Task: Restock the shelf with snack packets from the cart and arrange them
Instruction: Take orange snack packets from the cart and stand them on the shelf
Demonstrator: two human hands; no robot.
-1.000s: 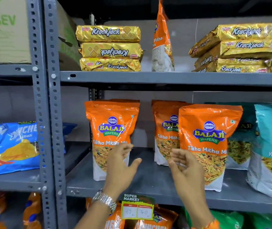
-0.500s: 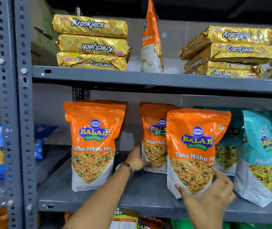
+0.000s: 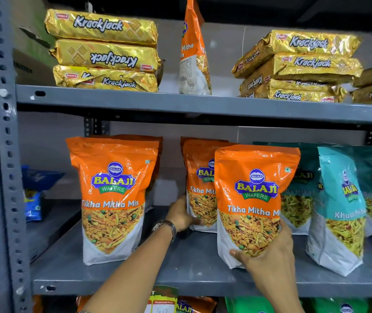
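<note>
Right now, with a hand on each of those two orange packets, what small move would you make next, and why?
Probably slide the front orange packet, held low by the right hand, a little leftward. It stands forward of the rear orange packet that the left hand steadies, and covers part of it. A bare stretch of shelf lies between it and the left orange packet.

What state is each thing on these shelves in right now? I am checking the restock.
Front orange Tikha Mitha Mix pouch: upright, gripped low by the right hand.
Orange pouch behind it: upright, left hand on its side.
Left orange pouch: upright, untouched.
Teal pouch at the front: upright, turned sideways.
Left stack of gold Krackjack packs: lying flat.
Orange pouch on the top shelf: upright, edge-on.
</note>
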